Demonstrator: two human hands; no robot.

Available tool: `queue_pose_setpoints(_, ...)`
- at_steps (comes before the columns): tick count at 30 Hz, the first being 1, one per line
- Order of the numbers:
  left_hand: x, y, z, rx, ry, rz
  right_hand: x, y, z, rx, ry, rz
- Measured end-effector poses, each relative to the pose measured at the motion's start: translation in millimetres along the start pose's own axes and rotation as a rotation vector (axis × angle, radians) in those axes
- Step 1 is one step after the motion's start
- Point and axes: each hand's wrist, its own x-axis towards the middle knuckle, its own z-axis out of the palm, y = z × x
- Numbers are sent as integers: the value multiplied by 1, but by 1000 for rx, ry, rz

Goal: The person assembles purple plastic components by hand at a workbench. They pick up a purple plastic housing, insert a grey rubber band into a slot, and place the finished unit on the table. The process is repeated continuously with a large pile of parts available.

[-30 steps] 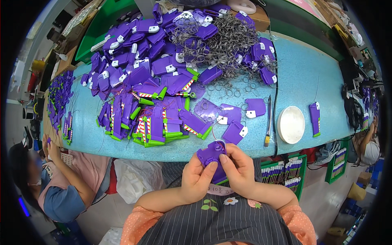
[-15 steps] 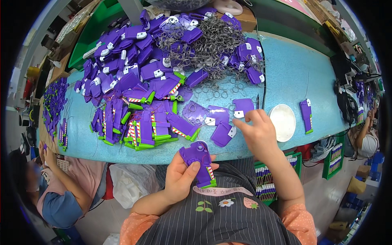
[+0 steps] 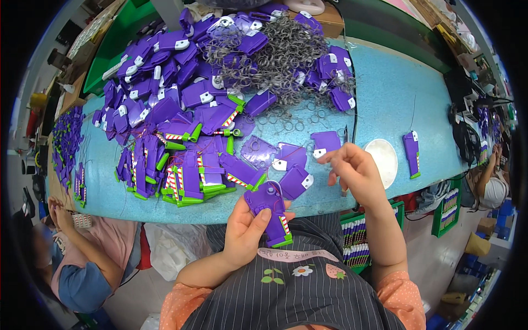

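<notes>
A purple plastic wing-shaped toy piece (image 3: 268,202) is in my left hand (image 3: 246,226), with the thumb pressed on its face. The piece has a green end, a red-and-white striped edge and thin red wire; a pale curved ring or wire shows at its top. My right hand (image 3: 356,171) hovers over the table's front, fingers bent and apart, with nothing visible in them. Nearest its fingertips is a purple cover with a white corner (image 3: 325,142). Another such cover (image 3: 295,181) lies between the hands. A thin tool (image 3: 345,133) is partly hidden beneath the right hand.
A heap of purple covers (image 3: 165,71) and a tangle of grey wire rings (image 3: 286,49) fill the back. Striped, green-ended wing pieces (image 3: 187,170) lie at left. A white round dish (image 3: 383,162) stands right, near a single wing piece (image 3: 411,154). Another person (image 3: 82,264) sits at left.
My right hand has shifted slightly right and its fingers have spread. The left hand keeps hold of the wing piece, raised a little. The view has shifted slightly.
</notes>
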Motion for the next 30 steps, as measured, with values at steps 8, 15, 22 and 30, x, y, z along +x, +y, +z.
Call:
queue_pose_setpoints(8,-14,4,1,-11,-74,-117,-70,-12,-66,-528,508,-364)
queue_pose_setpoints(15,-16,11,19,37,-235,-201,-64,20,-78,-763,530,-391)
queue_pose_setpoints(22,-16,17,23,82,-220,-219,-64,25,-78,-909,566,-457)
queue_pose_setpoints(30,-12,15,27,-11,-223,-185,-91,-14,-26,-429,482,-491)
